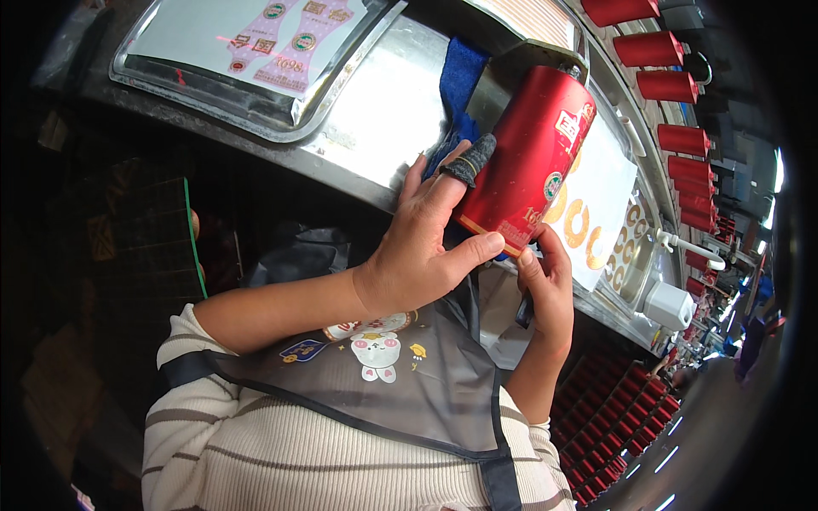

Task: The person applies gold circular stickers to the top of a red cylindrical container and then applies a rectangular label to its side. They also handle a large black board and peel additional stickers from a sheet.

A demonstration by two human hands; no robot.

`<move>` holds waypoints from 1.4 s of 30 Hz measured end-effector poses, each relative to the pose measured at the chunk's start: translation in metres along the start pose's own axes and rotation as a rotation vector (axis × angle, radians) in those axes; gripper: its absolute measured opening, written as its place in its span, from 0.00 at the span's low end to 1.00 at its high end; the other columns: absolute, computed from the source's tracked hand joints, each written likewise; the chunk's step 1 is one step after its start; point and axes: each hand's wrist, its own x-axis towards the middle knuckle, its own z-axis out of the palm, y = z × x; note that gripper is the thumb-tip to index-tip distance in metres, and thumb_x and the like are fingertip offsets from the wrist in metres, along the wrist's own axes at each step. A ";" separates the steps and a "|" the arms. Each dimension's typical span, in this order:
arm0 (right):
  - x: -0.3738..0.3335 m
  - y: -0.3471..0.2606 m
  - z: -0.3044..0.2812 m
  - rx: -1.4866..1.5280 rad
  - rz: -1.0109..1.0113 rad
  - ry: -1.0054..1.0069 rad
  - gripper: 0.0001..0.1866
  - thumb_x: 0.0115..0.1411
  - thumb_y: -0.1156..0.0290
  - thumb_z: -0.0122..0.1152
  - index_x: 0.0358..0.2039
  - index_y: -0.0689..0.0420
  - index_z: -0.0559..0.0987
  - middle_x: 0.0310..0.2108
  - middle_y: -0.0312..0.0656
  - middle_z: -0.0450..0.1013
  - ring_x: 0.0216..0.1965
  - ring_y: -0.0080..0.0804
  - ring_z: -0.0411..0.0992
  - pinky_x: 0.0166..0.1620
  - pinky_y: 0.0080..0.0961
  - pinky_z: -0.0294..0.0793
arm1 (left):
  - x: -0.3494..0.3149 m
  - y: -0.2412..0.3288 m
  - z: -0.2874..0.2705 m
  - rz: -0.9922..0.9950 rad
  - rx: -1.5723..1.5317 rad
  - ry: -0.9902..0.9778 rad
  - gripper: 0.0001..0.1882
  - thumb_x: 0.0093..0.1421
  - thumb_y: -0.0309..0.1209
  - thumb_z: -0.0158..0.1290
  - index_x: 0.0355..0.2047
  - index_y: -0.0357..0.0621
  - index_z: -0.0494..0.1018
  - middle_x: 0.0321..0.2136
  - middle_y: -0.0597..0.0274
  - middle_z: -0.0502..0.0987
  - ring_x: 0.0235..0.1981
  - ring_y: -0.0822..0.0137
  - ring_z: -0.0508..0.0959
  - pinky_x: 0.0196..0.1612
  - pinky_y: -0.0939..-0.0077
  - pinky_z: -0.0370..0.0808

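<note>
A glossy red bottle (521,162) with gold and white decals lies tilted between my hands, its base toward me and a thin gold band along the base edge. Around its left side and base wraps my left hand (413,243), the thumb pressed near the base. A dark grey finger cot (474,159) covers one of that hand's fingertips. My right hand (550,285) pinches the base edge at the right, thumb and fingers closed together. Whether a loose bit of film sits in that pinch cannot be seen. Behind the bottle's left side lies a blue cloth (460,81).
A metal tray (294,134) with pink-and-gold decal sheets (290,47) stands at the upper left. Right of the bottle lies a white sheet with gold ring decals (576,223), near a white plastic container (669,307). Red bottles (652,48) line the right; more are stacked (613,417) lower right.
</note>
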 end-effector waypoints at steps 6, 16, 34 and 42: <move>0.000 0.000 0.000 0.013 -0.006 0.011 0.17 0.65 0.66 0.63 0.49 0.60 0.70 0.36 0.33 0.77 0.31 0.09 0.68 0.33 0.08 0.62 | -0.001 -0.009 -0.001 -0.056 -0.311 0.034 0.28 0.60 0.28 0.51 0.60 0.31 0.62 0.56 0.44 0.70 0.67 0.52 0.60 0.69 0.59 0.49; 0.001 0.001 0.001 0.031 -0.020 -0.012 0.18 0.64 0.64 0.63 0.49 0.60 0.70 0.39 0.33 0.76 0.34 0.10 0.68 0.36 0.10 0.63 | -0.023 0.005 -0.032 0.376 0.415 -0.128 0.20 0.58 0.39 0.54 0.38 0.31 0.79 0.66 0.30 0.57 0.66 0.32 0.57 0.65 0.33 0.41; 0.001 0.003 -0.008 -0.045 0.035 0.078 0.25 0.61 0.59 0.65 0.54 0.58 0.72 0.28 0.24 0.69 0.21 0.08 0.55 0.23 0.11 0.48 | -0.036 -0.005 -0.028 0.191 0.483 0.061 0.16 0.56 0.36 0.57 0.28 0.31 0.79 0.63 0.26 0.59 0.63 0.31 0.62 0.66 0.34 0.46; 0.000 0.003 -0.005 -0.038 0.013 0.078 0.21 0.61 0.60 0.64 0.50 0.57 0.73 0.30 0.24 0.69 0.23 0.07 0.57 0.26 0.10 0.50 | -0.032 0.006 -0.028 0.250 0.560 0.009 0.15 0.54 0.38 0.59 0.31 0.35 0.81 0.65 0.29 0.56 0.65 0.32 0.59 0.65 0.30 0.45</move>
